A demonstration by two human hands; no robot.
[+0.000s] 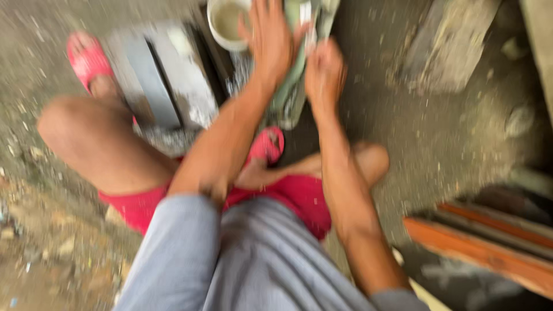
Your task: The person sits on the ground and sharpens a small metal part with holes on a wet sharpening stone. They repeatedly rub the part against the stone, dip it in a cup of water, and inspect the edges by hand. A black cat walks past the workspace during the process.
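Rough, gritty concrete ground (pixel 438 132) lay under you, with a grey block (pixel 164 75) beyond your left knee and an orange-edged board (pixel 478 253) well off to the right of your right arm. You were crouched low in red shorts (pixel 299 196) and red sandals (pixel 266 145).

Your left hand (pixel 269 40) was spread flat, fingers open, pressing on top of a long greenish-grey piece (pixel 291 86) that ran from beneath both hands back towards your feet. Your right hand (pixel 324 72) was closed in a fist against the same piece, just beside the left; the blur was heavy, so it only seemed to be gripping its edge. A white cup (pixel 226 23) with a murky fill stood just past your left fingertips.

That piece looked stiff and flat, probably metal or hard sheet, and likely wet or gritty, so slippery under a flat palm. It would have handled best gripped by its long edges, one hand near each end, rather than pressed from above. The cup looked light and easily tipped.
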